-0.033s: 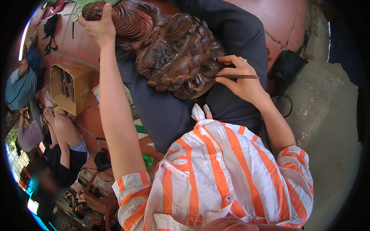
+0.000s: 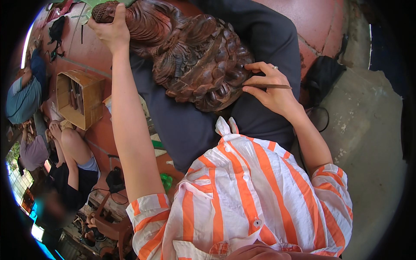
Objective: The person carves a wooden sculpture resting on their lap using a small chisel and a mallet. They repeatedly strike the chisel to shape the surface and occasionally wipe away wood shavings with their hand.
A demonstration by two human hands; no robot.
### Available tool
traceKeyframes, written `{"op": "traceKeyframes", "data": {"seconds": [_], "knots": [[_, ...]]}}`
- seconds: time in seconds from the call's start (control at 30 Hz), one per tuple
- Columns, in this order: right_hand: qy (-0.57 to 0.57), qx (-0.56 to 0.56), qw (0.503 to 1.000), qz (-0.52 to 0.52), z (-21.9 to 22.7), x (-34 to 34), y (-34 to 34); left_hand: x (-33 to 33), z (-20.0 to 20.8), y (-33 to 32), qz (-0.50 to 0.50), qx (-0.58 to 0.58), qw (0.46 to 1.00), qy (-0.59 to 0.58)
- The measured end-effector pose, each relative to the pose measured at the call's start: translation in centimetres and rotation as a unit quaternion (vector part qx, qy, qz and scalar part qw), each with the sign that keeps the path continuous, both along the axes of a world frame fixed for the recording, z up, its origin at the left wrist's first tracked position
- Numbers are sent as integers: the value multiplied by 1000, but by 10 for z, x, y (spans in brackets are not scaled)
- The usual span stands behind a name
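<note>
Slantwise across our lap (image 2: 162, 119) lies the carved statue (image 2: 195, 56), head (image 2: 103, 13) upper left, base (image 2: 229, 71) lower right; our left hand (image 2: 113, 34) wraps round the head, while our right hand (image 2: 273, 95), at the base's right edge, pinches 1 slim brown strip (image 2: 279, 86) pointing left toward it.

From far away, I see a red tile floor (image 2: 318, 26). A gray slab (image 2: 368, 134) lies along its right edge. A brown chair (image 2: 113, 226) is near its lower left corner. A bright strip of light (image 2: 27, 45) shines at its left edge.
</note>
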State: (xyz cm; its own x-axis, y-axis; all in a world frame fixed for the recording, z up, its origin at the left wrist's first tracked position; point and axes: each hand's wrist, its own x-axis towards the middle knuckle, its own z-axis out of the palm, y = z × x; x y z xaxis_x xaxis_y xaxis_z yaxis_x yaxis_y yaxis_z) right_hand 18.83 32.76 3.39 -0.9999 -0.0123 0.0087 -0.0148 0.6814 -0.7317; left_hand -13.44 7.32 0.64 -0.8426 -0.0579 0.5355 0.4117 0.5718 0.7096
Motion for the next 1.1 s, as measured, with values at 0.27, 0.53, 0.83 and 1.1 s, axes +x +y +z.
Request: {"op": "traceKeyframes", "data": {"seconds": [0.27,0.53,0.83,1.1], "knots": [[-2,-114,993,-12,-6,2,12,-3,-4,-1,14,-13,1000,13],[19,-40,999,14,-6,6,7,-6,-6,-4,15,-14,1000,19],[3,-48,998,29,1,4,6,-4,-5,-3,21,-9,1000,18],[-42,-149,988,20,-7,6,18,-3,-3,0,25,-11,999,16]]}}
